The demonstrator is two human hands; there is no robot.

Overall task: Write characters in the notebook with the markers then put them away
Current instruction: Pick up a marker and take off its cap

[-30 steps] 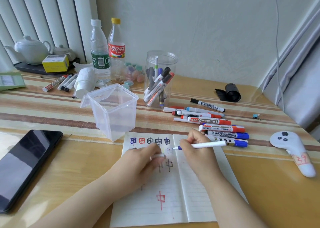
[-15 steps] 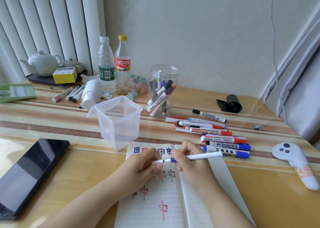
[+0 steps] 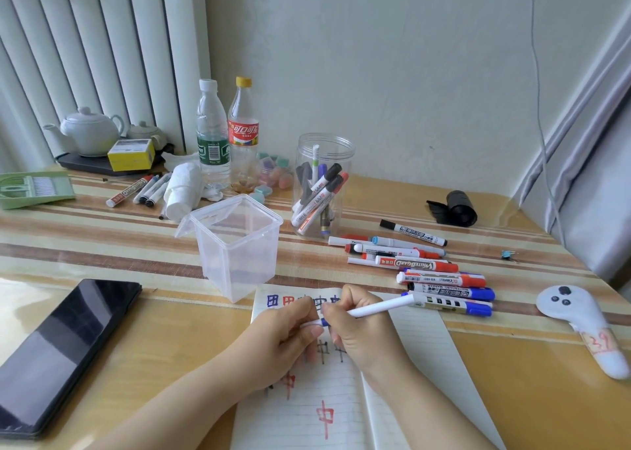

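An open lined notebook (image 3: 420, 354) lies at the table's front, with blue, red and black characters on its left page. Over it my right hand (image 3: 362, 330) grips a white marker (image 3: 379, 308) with a blue collar, its barrel pointing right. My left hand (image 3: 290, 333) pinches the marker's white cap at the blue tip end; the two hands touch. Several loose markers (image 3: 426, 265) lie to the right of the notebook. A clear round jar (image 3: 322, 163) behind them holds several more markers. An empty square plastic container (image 3: 235, 245) with its lid hanging open stands just behind the notebook.
A black phone (image 3: 58, 350) lies at front left. A white controller (image 3: 580, 323) rests at right. Two bottles (image 3: 225, 135), a paper roll (image 3: 182, 190), a few markers (image 3: 143, 190), a teapot (image 3: 90, 128), a yellow box (image 3: 131, 154) and a green tray (image 3: 30, 188) fill the back left. A black roll (image 3: 456, 207) sits at back right.
My left hand has brought the cap up to the marker's blue tip and the hands have closed together. The view has tilted upward, so everything sits lower in the frame.
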